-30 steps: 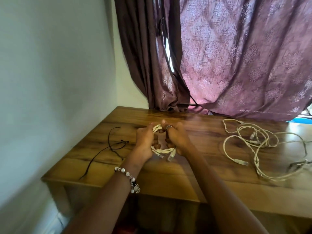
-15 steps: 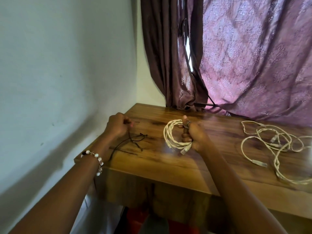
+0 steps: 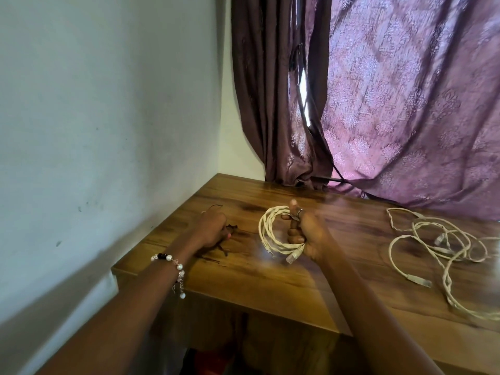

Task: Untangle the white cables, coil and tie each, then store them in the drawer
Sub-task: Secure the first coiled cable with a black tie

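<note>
Two bare forearms reaching over the near edge of one wooden surface (image 3: 257,280); a beaded bracelet (image 3: 173,263) on the left wrist. Right hand (image 3: 308,235) clenched around one coiled white cable (image 3: 267,234), thumb up, a ring on one finger, the coil held upright just above the surface with two plug ends hanging at its bottom. Left of the coil, left hand (image 3: 213,230) lowered onto the thin black tie strings (image 3: 228,234) lying on the surface, fingers curled over them; whether its grip has actually closed on a string, impossible to tell, and the number of strings not countable under the hand. Well to the right of the coil, a loose tangle of white cables (image 3: 443,247) spread flat on the surface, strands overlapping, at least two plugs showing, exact cable count unclear. Beyond the coil, at the far edge of the surface, one purple patterned curtain (image 3: 405,104) draped down onto the wood. Left of the coil, one pale wall (image 3: 108,104) meeting the surface's side edge.
</note>
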`<action>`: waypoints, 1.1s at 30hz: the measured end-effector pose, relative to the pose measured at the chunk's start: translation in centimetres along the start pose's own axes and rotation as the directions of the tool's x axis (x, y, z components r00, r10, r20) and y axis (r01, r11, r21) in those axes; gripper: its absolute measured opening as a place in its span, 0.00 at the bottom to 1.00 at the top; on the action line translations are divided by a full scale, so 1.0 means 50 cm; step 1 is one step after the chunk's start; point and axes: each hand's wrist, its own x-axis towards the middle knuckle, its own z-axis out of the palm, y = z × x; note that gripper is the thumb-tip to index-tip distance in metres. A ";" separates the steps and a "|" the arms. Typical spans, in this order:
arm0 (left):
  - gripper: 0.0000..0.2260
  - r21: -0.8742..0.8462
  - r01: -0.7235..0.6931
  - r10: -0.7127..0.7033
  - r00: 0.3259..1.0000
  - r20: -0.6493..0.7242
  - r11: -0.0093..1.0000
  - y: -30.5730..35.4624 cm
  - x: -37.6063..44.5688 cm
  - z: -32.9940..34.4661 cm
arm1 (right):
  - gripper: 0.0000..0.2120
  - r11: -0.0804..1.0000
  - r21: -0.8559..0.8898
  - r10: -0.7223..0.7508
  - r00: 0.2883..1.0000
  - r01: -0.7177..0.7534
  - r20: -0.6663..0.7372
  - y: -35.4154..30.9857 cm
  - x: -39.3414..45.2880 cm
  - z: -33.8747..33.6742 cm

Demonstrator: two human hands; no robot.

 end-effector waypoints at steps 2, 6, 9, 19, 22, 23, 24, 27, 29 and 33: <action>0.09 -0.053 -0.027 0.026 1.000 -0.009 0.998 -0.002 0.006 0.002 | 0.20 1.000 0.009 0.002 1.000 -0.002 0.007 0.003 0.004 -0.002; 0.08 -0.311 0.026 -0.073 0.988 -0.139 0.950 -0.008 0.026 0.003 | 0.19 0.999 0.044 -0.008 1.000 0.008 0.014 0.006 0.010 -0.005; 0.07 -0.564 0.045 -0.158 0.976 -0.153 0.824 -0.002 0.039 -0.013 | 0.19 0.997 0.071 -0.021 1.000 0.021 -0.004 0.009 0.019 -0.012; 0.06 -0.915 0.043 -0.361 0.925 -0.115 0.401 -0.014 0.078 -0.042 | 0.17 0.978 0.208 0.017 1.000 -0.022 0.024 0.006 0.036 -0.053; 0.05 -0.970 0.078 -0.434 0.901 -0.030 0.230 -0.020 0.082 -0.042 | 0.18 0.960 0.271 0.057 0.998 -0.064 0.034 0.014 0.045 -0.064; 0.05 -0.981 0.087 -0.430 0.903 0.004 0.174 -0.018 0.082 -0.043 | 0.19 0.955 0.289 0.065 0.997 -0.073 0.039 0.016 0.048 -0.067; 0.04 -0.987 0.093 -0.408 0.912 0.032 0.132 -0.012 0.081 -0.044 | 0.20 0.951 0.299 0.066 0.997 -0.076 0.044 0.016 0.051 -0.070; 0.03 -0.993 0.110 -0.301 0.949 0.095 0.033 0.026 0.072 -0.050 | 0.21 0.943 0.323 0.069 0.996 -0.085 0.058 0.014 0.060 -0.079; 0.03 -0.993 0.114 -0.242 0.965 0.104 0.031 0.057 0.070 -0.051 | 0.23 0.942 0.325 0.067 0.996 -0.082 0.059 0.009 0.063 -0.085; 0.06 -0.978 0.133 -0.192 0.976 0.101 0.162 0.120 0.078 -0.038 | 0.20 0.956 0.288 0.046 0.999 -0.048 0.013 -0.005 0.060 -0.102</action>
